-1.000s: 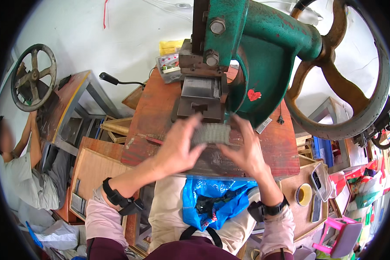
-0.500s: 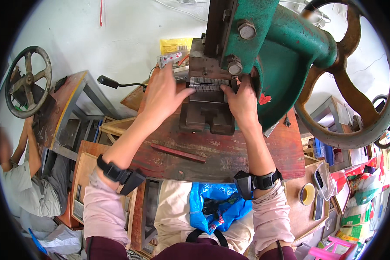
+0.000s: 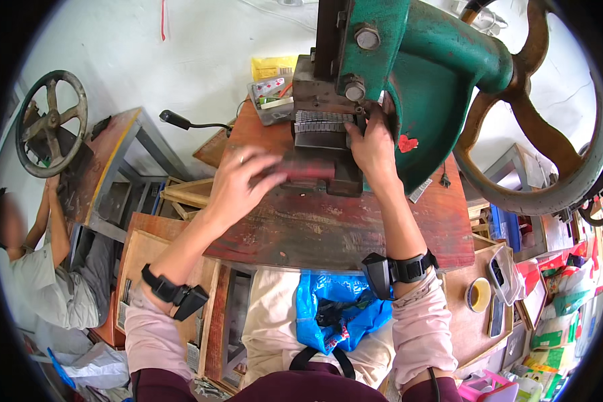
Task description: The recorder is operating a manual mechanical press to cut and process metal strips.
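My left hand (image 3: 238,191) is closed around one end of a slim red bar (image 3: 315,169), smeared by motion. The bar extends rightward across the dark metal base of a green hand press (image 3: 374,63). Within the press, a row of small ridged metal pieces (image 3: 321,122) lies on a block under the ram. My right hand (image 3: 374,147) rests at the right side of that block. Its thumb points toward the pieces' right end and stands apart from the fingers, which are partly hidden beside the press frame.
A large rusty handwheel (image 3: 526,104) stands at the right of the press. Behind the reddish wooden table (image 3: 301,228) is a grey tray (image 3: 273,114) of small items. A blue bag (image 3: 345,305) lies on my lap. A person (image 3: 53,281) works at the left.
My left hand has moved from the block's left side down toward me and picked up the red bar from the table, lifting it toward the press base. My right hand remains beside the block.
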`<action>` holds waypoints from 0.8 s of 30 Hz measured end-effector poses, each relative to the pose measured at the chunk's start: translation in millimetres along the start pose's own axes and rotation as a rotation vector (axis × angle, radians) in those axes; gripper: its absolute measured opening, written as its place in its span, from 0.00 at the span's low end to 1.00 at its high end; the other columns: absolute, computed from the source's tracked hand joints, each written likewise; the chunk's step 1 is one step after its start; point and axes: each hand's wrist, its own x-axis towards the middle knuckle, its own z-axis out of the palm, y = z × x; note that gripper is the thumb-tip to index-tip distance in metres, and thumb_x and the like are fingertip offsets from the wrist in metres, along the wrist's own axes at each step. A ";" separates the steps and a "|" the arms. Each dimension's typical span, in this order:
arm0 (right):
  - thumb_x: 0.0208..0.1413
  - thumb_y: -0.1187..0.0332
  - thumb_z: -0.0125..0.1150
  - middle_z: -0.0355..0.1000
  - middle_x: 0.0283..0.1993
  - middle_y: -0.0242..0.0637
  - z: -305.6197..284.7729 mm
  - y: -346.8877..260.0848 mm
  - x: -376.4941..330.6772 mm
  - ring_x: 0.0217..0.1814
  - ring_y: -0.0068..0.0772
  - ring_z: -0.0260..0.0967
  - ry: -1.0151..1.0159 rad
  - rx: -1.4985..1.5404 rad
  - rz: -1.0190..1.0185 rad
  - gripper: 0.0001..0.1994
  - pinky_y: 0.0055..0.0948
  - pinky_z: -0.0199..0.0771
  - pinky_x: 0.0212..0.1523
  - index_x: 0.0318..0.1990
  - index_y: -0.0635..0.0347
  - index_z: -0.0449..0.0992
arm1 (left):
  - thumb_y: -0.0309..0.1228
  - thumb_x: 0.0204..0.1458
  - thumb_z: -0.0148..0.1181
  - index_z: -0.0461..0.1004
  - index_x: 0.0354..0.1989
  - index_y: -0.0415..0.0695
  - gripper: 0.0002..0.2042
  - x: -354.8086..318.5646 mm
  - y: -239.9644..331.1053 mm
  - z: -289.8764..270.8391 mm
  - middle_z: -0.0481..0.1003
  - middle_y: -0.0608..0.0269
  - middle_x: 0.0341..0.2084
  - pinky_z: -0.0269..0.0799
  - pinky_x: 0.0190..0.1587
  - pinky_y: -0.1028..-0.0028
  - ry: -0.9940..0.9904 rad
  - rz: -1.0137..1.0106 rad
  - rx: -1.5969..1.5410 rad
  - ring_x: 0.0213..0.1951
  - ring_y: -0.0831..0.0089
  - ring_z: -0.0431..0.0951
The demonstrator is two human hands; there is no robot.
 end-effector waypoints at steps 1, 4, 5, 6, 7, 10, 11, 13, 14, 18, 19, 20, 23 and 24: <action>0.47 0.76 0.61 0.61 0.55 0.62 -0.6 -1.0 -1.3 0.59 0.61 0.57 -0.001 -0.002 -0.009 0.29 0.45 0.59 0.58 0.57 0.73 0.58 | 0.30 0.42 0.68 0.76 0.35 0.40 0.12 12.2 3.2 4.7 0.74 0.55 0.35 0.69 0.40 0.68 0.039 -0.027 0.012 0.38 0.58 0.74; 0.48 0.75 0.59 0.61 0.55 0.64 -3.5 1.9 -4.3 0.59 0.63 0.56 -0.004 0.048 -0.047 0.29 0.46 0.58 0.58 0.58 0.74 0.56 | 0.31 0.40 0.69 0.74 0.37 0.38 0.16 45.5 8.6 14.4 0.74 0.55 0.35 0.70 0.40 0.69 -0.022 -0.169 -0.004 0.38 0.58 0.74; 0.49 0.74 0.58 0.61 0.55 0.64 -7.3 0.4 -8.7 0.59 0.63 0.56 -0.006 0.104 -0.080 0.28 0.46 0.58 0.58 0.58 0.75 0.56 | 0.31 0.40 0.69 0.74 0.37 0.38 0.16 52.3 1.4 18.8 0.74 0.55 0.35 0.70 0.40 0.69 -0.020 -0.167 -0.004 0.38 0.58 0.74; 0.50 0.74 0.57 0.61 0.54 0.65 -12.1 -1.2 -13.4 0.59 0.64 0.56 -0.007 0.160 -0.113 0.28 0.45 0.58 0.58 0.58 0.75 0.56 | 0.35 0.39 0.70 0.73 0.37 0.39 0.19 57.6 -8.7 25.4 0.74 0.55 0.37 0.71 0.40 0.68 -0.011 -0.294 -0.049 0.35 0.58 0.75; 0.50 0.74 0.57 0.61 0.54 0.65 -18.6 -4.0 -18.6 0.59 0.64 0.56 -0.003 0.155 -0.111 0.28 0.45 0.58 0.58 0.58 0.75 0.56 | 0.38 0.38 0.70 0.72 0.37 0.39 0.21 63.3 -11.5 28.1 0.75 0.55 0.40 0.71 0.40 0.67 -0.005 -0.420 -0.100 0.33 0.58 0.76; 0.54 0.70 0.54 0.62 0.54 0.65 -43.2 -18.7 -37.5 0.59 0.61 0.59 -0.165 0.172 -0.002 0.27 0.43 0.61 0.57 0.58 0.75 0.55 | 0.47 0.42 0.66 0.70 0.47 0.39 0.28 64.5 -11.5 24.8 0.72 0.49 0.46 0.66 0.49 0.62 -0.119 -0.462 0.075 0.47 0.54 0.70; 0.54 0.70 0.54 0.62 0.54 0.65 -50.4 -18.6 -43.4 0.59 0.61 0.59 -0.168 0.173 0.001 0.27 0.43 0.61 0.57 0.58 0.75 0.55 | 0.50 0.44 0.64 0.70 0.49 0.39 0.30 62.8 -10.9 25.4 0.71 0.47 0.47 0.64 0.52 0.59 -0.138 -0.420 0.243 0.52 0.52 0.66; 0.54 0.70 0.55 0.63 0.54 0.63 -67.1 -14.8 -54.1 0.58 0.59 0.60 -0.197 0.129 -0.113 0.27 0.43 0.62 0.56 0.58 0.74 0.56 | 0.51 0.46 0.61 0.69 0.51 0.40 0.30 65.9 -3.2 31.8 0.67 0.48 0.51 0.59 0.54 0.55 -0.202 -0.444 0.232 0.55 0.50 0.62; 0.53 0.70 0.56 0.64 0.53 0.61 -74.4 -10.5 -60.5 0.57 0.57 0.62 -0.173 0.094 -0.120 0.25 0.42 0.64 0.55 0.57 0.72 0.59 | 0.53 0.48 0.58 0.69 0.53 0.42 0.30 68.5 1.7 36.8 0.63 0.48 0.55 0.55 0.56 0.51 -0.266 -0.469 0.220 0.58 0.49 0.57; 0.53 0.70 0.56 0.67 0.49 0.57 -125.3 -8.8 -69.8 0.52 0.56 0.65 -0.172 -0.078 -0.209 0.20 0.41 0.66 0.52 0.52 0.70 0.66 | 0.55 0.51 0.53 0.69 0.56 0.48 0.29 75.8 10.8 43.3 0.57 0.49 0.60 0.47 0.58 0.43 -0.325 -0.518 0.215 0.61 0.47 0.51; 0.53 0.71 0.57 0.67 0.49 0.56 -136.5 -10.0 -70.0 0.52 0.55 0.66 -0.148 -0.078 -0.215 0.19 0.41 0.66 0.51 0.51 0.70 0.67 | 0.55 0.50 0.54 0.69 0.56 0.49 0.29 76.6 11.6 40.9 0.58 0.49 0.60 0.47 0.58 0.44 -0.288 -0.548 0.221 0.61 0.47 0.51; 0.52 0.72 0.57 0.68 0.48 0.54 -150.0 -16.4 -69.8 0.51 0.53 0.67 -0.120 -0.096 -0.207 0.18 0.39 0.66 0.51 0.50 0.69 0.68 | 0.56 0.50 0.54 0.69 0.56 0.50 0.29 75.3 7.5 41.9 0.59 0.48 0.59 0.47 0.57 0.43 -0.290 -0.541 0.223 0.60 0.46 0.51; 0.54 0.75 0.57 0.72 0.43 0.46 -186.2 -35.1 -62.4 0.44 0.38 0.72 -0.006 -0.102 -0.256 0.13 0.31 0.70 0.46 0.47 0.65 0.72 | 0.56 0.49 0.55 0.69 0.56 0.51 0.30 69.7 3.2 40.0 0.60 0.47 0.58 0.47 0.57 0.43 -0.298 -0.559 0.189 0.60 0.45 0.52; 0.54 0.79 0.55 0.73 0.43 0.43 -198.4 -50.8 -60.5 0.43 0.33 0.72 0.071 -0.084 -0.262 0.12 0.28 0.71 0.45 0.46 0.65 0.73 | 0.56 0.49 0.55 0.69 0.56 0.51 0.30 68.2 2.8 37.6 0.60 0.47 0.58 0.47 0.57 0.43 -0.298 -0.567 0.185 0.60 0.45 0.52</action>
